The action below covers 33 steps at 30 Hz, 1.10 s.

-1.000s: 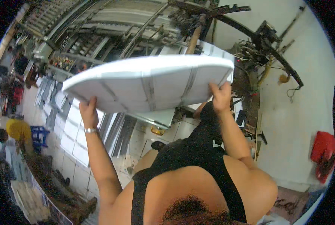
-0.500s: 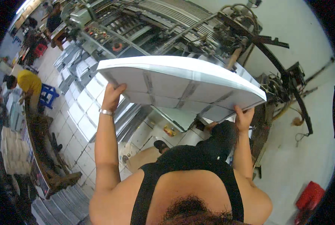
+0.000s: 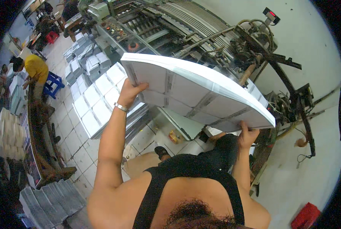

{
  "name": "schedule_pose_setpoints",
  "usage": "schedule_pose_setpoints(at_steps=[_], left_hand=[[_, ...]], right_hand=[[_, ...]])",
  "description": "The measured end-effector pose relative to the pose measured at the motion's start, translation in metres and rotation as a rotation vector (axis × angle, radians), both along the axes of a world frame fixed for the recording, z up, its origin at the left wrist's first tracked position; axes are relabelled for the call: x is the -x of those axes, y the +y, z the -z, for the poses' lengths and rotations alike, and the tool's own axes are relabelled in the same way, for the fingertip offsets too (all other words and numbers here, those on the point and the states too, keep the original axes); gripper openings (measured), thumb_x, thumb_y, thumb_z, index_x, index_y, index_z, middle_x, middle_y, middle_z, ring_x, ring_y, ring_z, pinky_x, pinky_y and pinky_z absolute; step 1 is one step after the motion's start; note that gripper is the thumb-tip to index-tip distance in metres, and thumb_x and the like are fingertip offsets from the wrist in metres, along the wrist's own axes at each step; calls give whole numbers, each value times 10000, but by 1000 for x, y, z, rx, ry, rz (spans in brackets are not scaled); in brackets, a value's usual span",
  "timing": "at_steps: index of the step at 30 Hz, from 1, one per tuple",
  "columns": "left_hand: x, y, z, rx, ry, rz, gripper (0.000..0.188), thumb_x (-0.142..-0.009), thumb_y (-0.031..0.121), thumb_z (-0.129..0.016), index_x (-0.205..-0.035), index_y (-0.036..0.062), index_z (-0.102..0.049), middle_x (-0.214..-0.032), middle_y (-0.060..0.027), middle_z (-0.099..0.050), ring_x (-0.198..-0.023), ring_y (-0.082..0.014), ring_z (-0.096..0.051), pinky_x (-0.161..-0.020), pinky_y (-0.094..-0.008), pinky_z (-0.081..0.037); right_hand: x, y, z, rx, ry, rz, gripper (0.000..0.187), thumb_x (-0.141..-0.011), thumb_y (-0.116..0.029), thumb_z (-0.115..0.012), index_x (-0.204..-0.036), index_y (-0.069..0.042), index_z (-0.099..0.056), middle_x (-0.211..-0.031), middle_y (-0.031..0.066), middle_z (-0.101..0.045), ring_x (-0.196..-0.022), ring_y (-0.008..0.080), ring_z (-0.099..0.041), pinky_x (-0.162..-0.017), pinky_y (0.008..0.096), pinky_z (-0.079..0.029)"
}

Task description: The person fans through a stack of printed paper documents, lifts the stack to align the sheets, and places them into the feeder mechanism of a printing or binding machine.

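Note:
A thick stack of large printed paper sheets (image 3: 185, 89) is held up in front of me, sagging in a curve between my two hands. Its near face shows pale panels divided by grey bands, and the white edges of the sheets show along the top. My left hand (image 3: 130, 93), with a metal band on the wrist, is closed on the left end, the thumb lying over the near face. At the lower right corner my right hand (image 3: 248, 135) grips the stack, thumb on the near face. The fingers behind the paper are hidden.
Beyond the stack stands a large machine (image 3: 166, 30) with a control panel (image 3: 115, 32). Piled printed sheets (image 3: 98, 97) stand on the tiled floor to the left. A person in yellow (image 3: 37, 70) bends beside a blue stool (image 3: 54, 84). Dark metal arms (image 3: 284, 76) jut out at right.
The stack has tilted, its left end moving right and slightly up, its right end lower. Both hands keep hold of it. The whole view has turned a little.

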<state>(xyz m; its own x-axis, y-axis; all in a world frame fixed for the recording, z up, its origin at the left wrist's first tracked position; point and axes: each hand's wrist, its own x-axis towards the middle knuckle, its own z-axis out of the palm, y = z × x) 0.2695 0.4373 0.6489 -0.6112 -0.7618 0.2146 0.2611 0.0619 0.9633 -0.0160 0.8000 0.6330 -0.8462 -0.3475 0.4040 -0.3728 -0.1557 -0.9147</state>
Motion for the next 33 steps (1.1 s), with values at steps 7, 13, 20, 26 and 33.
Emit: schedule_pose_setpoints(at_steps=[7, 13, 20, 26, 33], left_hand=[[-1, 44, -118, 1225, -127, -682, 935, -628, 223, -803, -1408, 91, -306, -1391, -145, -417, -1311, -279, -365, -1117, -446, -195], [-13, 53, -178, 1637, -688, -314, 798, -672, 136, -743, -1382, 146, -378, -1404, -65, -418, -1307, -251, -379, -1102, -517, -200], [-35, 4, -47, 225, -263, -42, 606, -748, 154, -757, -1269, 15, -481, -1230, -125, -553, -1141, -195, -515, -968, -353, -398], [-4, 3, -16, 124, -178, -53, 308, -824, 112, -660, -1091, -20, -584, -1040, -97, -653, -939, -195, -608, -855, -332, -462], [-3, 9, -16, 105, -105, -32, 356, -788, 25, -665, -1124, -10, -553, -1100, -105, -630, -1009, -216, -593, -907, -350, -452]], right_hand=[[4, -4, 3, 6, -25, 9, 430, -721, -27, -733, -1091, 40, -525, -1054, 128, -598, -943, 228, -566, -888, 357, -428], [5, -5, -8, -95, 116, 29, 272, -793, -23, -663, -1027, 54, -548, -960, 100, -610, -859, 182, -564, -807, 305, -433], [0, -13, -7, 102, -17, -56, 303, -814, -49, -664, -1063, 63, -532, -1033, 118, -596, -934, 187, -551, -844, 320, -413], [14, -11, -11, -83, -6, 26, 389, -786, -39, -695, -1114, 57, -507, -1058, 124, -594, -973, 208, -553, -894, 336, -405], [11, -3, 1, 124, -13, -93, 462, -715, -11, -742, -1117, 27, -518, -1042, 102, -600, -950, 225, -566, -879, 346, -436]])
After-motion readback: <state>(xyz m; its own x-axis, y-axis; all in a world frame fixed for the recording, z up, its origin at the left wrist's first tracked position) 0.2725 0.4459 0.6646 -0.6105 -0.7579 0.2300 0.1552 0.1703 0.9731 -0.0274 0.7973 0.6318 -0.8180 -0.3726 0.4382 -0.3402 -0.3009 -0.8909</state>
